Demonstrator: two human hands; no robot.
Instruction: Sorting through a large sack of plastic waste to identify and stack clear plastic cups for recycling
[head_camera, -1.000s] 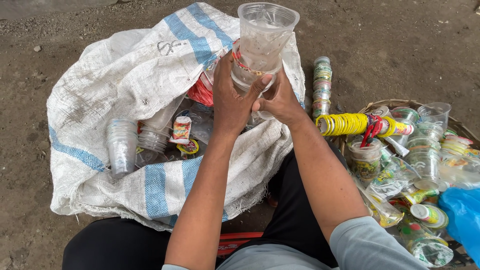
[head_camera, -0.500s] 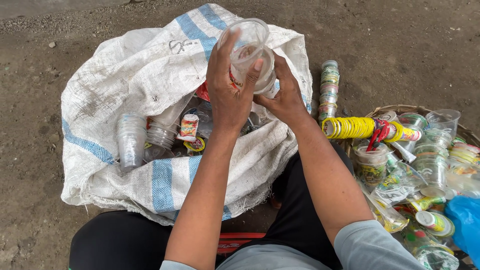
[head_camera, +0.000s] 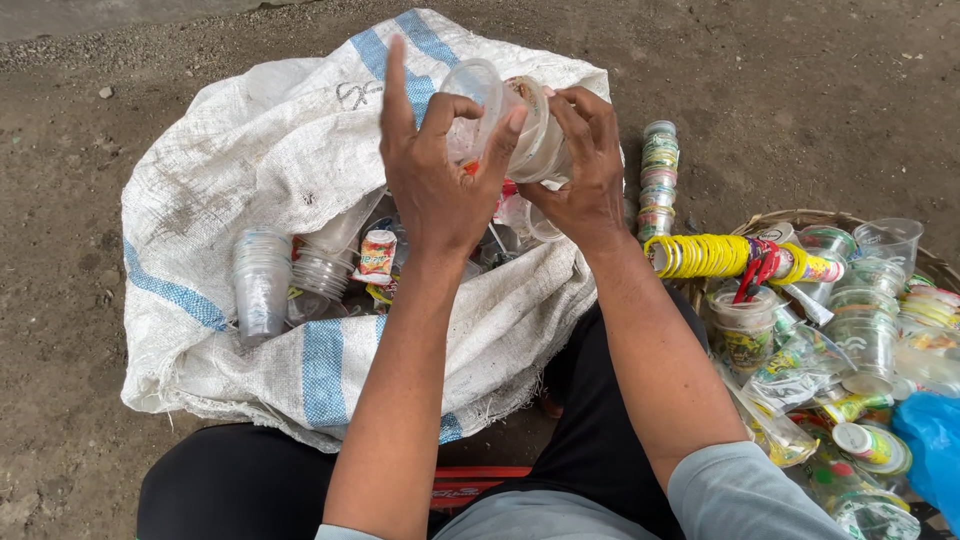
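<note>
My left hand (head_camera: 435, 180) and my right hand (head_camera: 582, 175) both grip clear plastic cups (head_camera: 505, 120), held tipped on their sides above the open mouth of a white woven sack with blue stripes (head_camera: 270, 190). The left fingers wrap one cup from the left, the index finger pointing up. The right fingers hold the other cup from the right. Inside the sack lie stacked clear cups (head_camera: 262, 285) and a small printed wrapper (head_camera: 377, 255).
A wicker basket (head_camera: 800, 216) at the right holds several used plastic cups (head_camera: 865, 335), lids and wrappers. A stack of yellow rings (head_camera: 700, 256) and a column of cup rims (head_camera: 660, 175) lie beside it. Blue plastic (head_camera: 930, 440) sits at the far right. Bare dirt ground surrounds everything.
The cups were upright and raised a second ago; both hands have lowered and tipped them sideways over the sack. The view has shifted so the sack sits further right.
</note>
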